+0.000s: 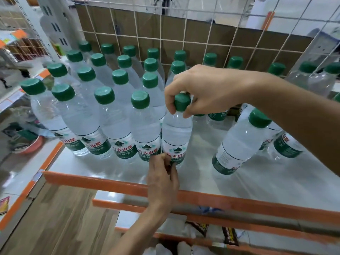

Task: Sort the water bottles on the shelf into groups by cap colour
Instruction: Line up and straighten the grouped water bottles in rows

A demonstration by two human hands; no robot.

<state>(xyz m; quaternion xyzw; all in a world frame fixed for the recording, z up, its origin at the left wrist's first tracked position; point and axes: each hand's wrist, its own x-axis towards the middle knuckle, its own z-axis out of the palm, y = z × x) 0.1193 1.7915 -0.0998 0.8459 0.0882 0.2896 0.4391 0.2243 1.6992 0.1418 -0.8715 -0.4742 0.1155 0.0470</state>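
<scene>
Behind your shelf runs a white wire grid, with brown cardboard standing right behind it. An orange strip edges the shelf's pale, glossy deck, and a lower shelf with the same orange edge sits beneath. To your left you see a white slotted upright and, low down, wood-grain boards. Pale tiles shine beyond the grid.
</scene>
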